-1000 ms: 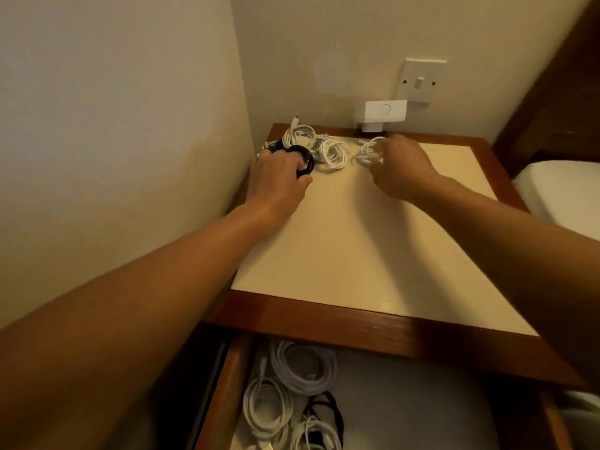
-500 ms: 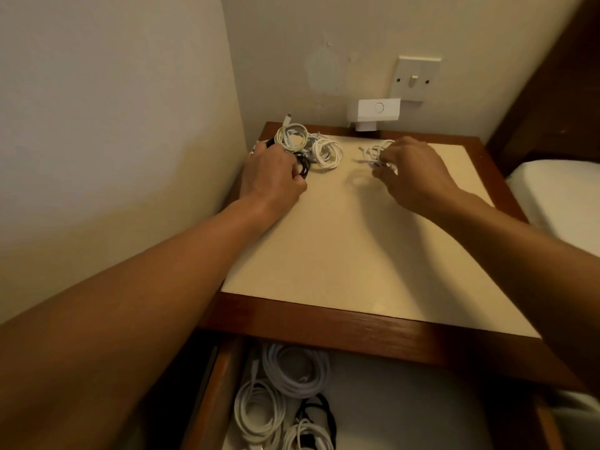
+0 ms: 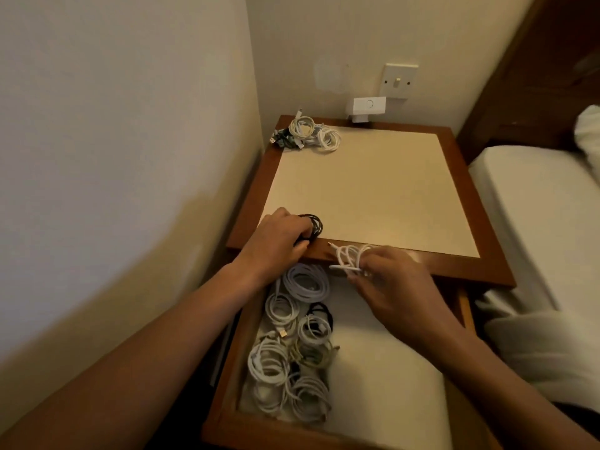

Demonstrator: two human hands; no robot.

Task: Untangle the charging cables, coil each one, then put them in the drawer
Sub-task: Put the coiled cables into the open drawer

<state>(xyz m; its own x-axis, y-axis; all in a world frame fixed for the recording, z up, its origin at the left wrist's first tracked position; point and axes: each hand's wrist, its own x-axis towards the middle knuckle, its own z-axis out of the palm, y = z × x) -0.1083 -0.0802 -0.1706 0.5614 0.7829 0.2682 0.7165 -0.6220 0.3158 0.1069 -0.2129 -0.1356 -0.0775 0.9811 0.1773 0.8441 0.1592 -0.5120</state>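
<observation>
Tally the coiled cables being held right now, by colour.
black coil, in the left hand: 1
white coil, in the right hand: 1
Total: 2
The coils in the drawer and the back pile overlap too much to count.

You are in a home bedroom. A wooden bedside table with a cream inset top [image 3: 367,190] stands in a plain painted wall corner, just beside a white-sheeted bed [image 3: 535,206]; a white wall light switch [image 3: 400,82] sits above.
</observation>
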